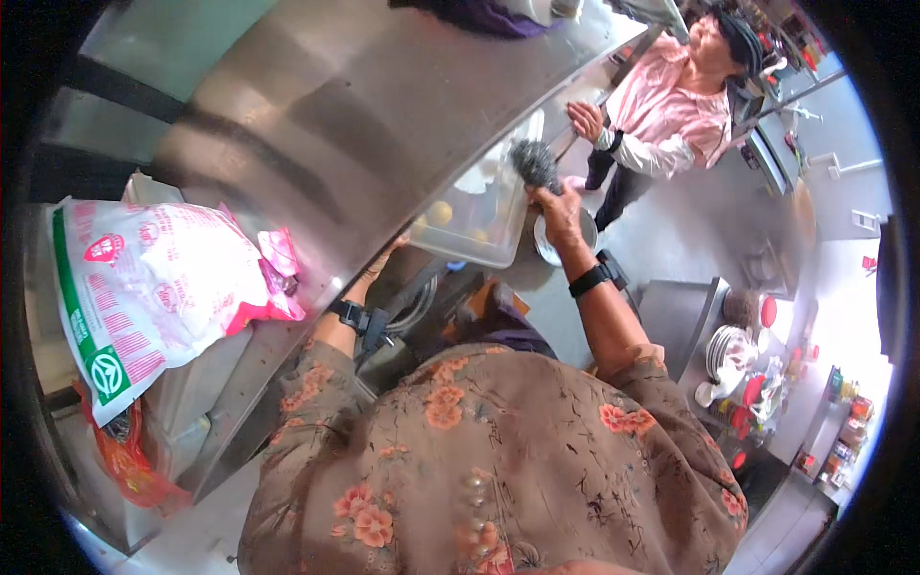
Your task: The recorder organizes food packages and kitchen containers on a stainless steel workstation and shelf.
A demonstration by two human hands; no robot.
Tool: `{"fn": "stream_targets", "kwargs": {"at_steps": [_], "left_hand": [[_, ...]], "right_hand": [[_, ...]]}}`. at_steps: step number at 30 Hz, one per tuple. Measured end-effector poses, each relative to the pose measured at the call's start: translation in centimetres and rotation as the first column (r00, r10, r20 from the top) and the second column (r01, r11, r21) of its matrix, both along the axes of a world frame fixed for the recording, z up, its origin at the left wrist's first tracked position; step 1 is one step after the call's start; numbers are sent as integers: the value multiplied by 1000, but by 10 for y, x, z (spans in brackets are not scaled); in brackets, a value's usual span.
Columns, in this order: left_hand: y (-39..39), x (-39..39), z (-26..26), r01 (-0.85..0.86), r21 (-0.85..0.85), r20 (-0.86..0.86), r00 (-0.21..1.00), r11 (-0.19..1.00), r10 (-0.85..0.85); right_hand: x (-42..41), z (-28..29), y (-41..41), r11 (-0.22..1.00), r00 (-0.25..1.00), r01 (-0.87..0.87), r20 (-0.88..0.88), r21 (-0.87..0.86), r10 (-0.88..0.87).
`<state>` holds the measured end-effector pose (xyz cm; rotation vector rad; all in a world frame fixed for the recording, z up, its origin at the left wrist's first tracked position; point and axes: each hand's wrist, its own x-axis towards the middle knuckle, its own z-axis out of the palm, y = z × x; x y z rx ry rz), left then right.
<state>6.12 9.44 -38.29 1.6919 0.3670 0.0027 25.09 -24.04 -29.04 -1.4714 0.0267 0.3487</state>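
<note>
My right hand [560, 208] grips a dark grey wad of steel wool [535, 164], held out over the right side of a clear plastic box [503, 244]. Several yellow round things [438, 214] and something white show in the box. My left hand [384, 259] is at the near left corner of the box, beside the edge of the stainless steel counter [388, 122]. That edge partly hides its fingers, so its hold on the box is unclear.
A white printed plastic bag [165, 273] lies on the counter at left, above a red bag [136, 467]. A co-worker [668, 108] stands at upper right. Below the box is a round bucket [586, 230]. At right, a shelf holds stacked plates [722, 352] and red-lidded jars [751, 309].
</note>
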Motion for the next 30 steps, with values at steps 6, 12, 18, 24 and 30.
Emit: {"fn": "stream_targets", "kwargs": {"at_steps": [6,12,18,24,30], "left_hand": [[-39,9,53,-96,146,100,992,985,82],[-72,11,129,-151,430,247,968,890,45],[-109,-34,236,122,526,75,979,842,-188],[-112,-97,348,78,509,356,888,857,-292],[-98,-144,355,-504,541,589,798,674,124]], "right_hand": [[-11,-5,-8,993,999,-46,11,-109,47],[-23,125,-64,979,871,189,473,-78,-131],[4,249,-15,785,502,193,747,-588,436],[29,243,58,607,117,331,669,-723,734],[59,240,93,660,180,48,657,-749,732]]}}
